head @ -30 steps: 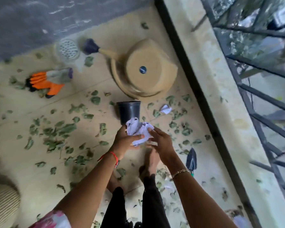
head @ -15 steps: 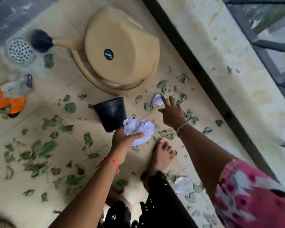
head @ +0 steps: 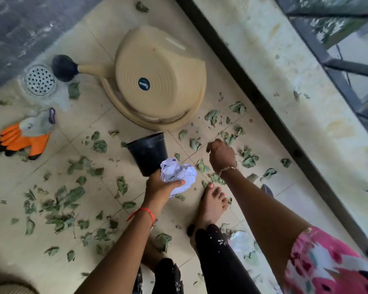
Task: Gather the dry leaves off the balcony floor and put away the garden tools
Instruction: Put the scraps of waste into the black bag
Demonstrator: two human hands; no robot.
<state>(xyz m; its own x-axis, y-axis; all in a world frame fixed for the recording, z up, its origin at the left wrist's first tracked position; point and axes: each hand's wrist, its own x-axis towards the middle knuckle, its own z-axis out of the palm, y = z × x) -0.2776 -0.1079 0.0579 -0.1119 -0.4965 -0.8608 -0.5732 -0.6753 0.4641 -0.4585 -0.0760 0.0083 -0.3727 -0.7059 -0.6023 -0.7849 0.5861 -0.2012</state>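
**Dry leaves (head: 71,196) all round the grip, none gathered yet**

The left hand (head: 164,187) holds a wad of crumpled white paper (head: 176,172). Its thumb is curled over the front and the palm sits underneath, probably so the loose litter stays bunched while the other hand works. The right hand (head: 221,154) is low over the tiled floor (head: 200,22), just to the right of that grip. Its knuckles are up and its fingers are curled under. I cannot tell whether it pinches anything, because the fingertips are hidden. Leaves lie thickly to the left of the wad and below it, and more are scattered around the right hand.

A black pot (head: 148,152) touches or nearly touches the far side of the left hand. Only its outer wall and rim show, so its contents cannot be seen. It looks like the handiest place to put whatever gets gathered. Beyond the pot a beige watering can (head: 157,81) lies tipped with its base toward the camera and nothing visible in it. A pair of orange gloves (head: 23,136) lies well off to the left of the grip, near a floor drain (head: 39,80). I judge that none of the tools has been put away.
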